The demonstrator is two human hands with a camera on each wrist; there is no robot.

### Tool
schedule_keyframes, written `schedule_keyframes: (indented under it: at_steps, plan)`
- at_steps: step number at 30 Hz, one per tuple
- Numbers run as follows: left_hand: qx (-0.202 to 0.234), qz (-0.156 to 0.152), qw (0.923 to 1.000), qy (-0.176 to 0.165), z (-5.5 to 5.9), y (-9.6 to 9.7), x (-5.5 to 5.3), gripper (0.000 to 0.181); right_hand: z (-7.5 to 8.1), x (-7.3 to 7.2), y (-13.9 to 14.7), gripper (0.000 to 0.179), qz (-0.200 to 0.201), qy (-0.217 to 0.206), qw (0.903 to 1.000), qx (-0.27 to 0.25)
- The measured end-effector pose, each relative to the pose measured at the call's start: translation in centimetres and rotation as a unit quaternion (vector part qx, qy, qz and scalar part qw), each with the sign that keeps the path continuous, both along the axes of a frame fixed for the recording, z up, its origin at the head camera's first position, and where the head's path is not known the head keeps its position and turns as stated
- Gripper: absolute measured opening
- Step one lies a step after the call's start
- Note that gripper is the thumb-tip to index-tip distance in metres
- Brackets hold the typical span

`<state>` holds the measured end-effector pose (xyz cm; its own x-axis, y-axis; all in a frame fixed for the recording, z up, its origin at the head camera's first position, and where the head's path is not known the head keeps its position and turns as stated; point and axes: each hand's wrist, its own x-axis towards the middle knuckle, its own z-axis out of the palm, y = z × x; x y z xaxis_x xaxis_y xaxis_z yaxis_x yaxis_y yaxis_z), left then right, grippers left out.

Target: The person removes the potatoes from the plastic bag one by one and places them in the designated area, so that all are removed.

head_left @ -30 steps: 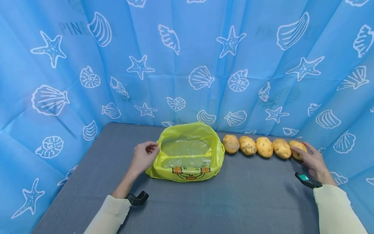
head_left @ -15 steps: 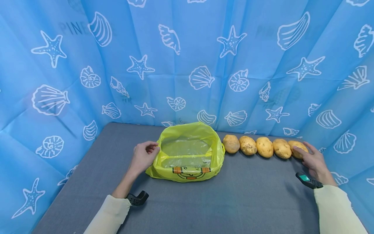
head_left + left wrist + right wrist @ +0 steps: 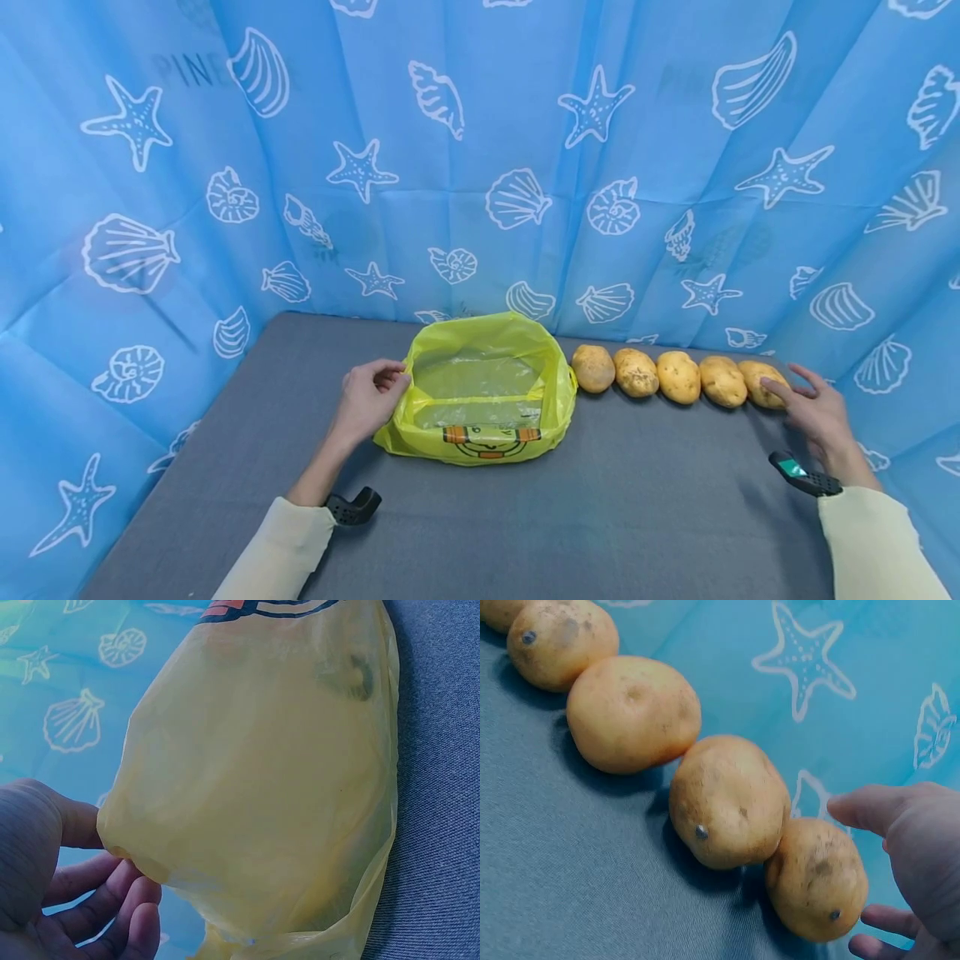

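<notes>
A yellow plastic bag (image 3: pixel 427 444) stands with its mouth spread, a cartoon print on its front. My left hand (image 3: pixel 367 407) pinches its left rim between thumb and fingers; in the left wrist view the bag's side (image 3: pixel 247 772) hangs from that grip. Right of the bag, several potatoes lie in a row along the back of the table. Around the end potato (image 3: pixel 759 384) is my right hand (image 3: pixel 821 419), thumb and fingers spread. The right wrist view shows a gap between the thumb (image 3: pixel 862 808) and that potato (image 3: pixel 817 879).
The table (image 3: pixel 600 517) has a grey cloth top. A blue curtain (image 3: pixel 480 125) with white shell and starfish prints hangs right behind the bag and potatoes, and at both sides. The potato (image 3: pixel 593 369) nearest the bag sits close against its right side.
My right hand has let go of the end potato and drawn slightly to the right. That potato has shifted left against its neighbour. The left hand and bag hold still.
</notes>
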<state>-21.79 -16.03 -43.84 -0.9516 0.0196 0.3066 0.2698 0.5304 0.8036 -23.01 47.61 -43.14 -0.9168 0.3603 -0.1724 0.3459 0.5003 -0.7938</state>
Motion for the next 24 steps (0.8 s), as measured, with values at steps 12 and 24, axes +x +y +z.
schedule_keyframes:
  at_steps: [12, 24]
  plan:
    - [0.004, 0.016, 0.9996, 0.023, 0.4, -0.5, 0.0, 0.021, 2.0, 1.3, -4.3, 0.083, 0.038, 0.071, 0.9950, 0.059]
    - [-0.040, 0.034, 0.9968, 0.061, 1.7, -2.3, 0.3, 0.026, 2.3, 2.2, -9.0, 0.071, 0.082, 0.148, 0.9808, 0.097]
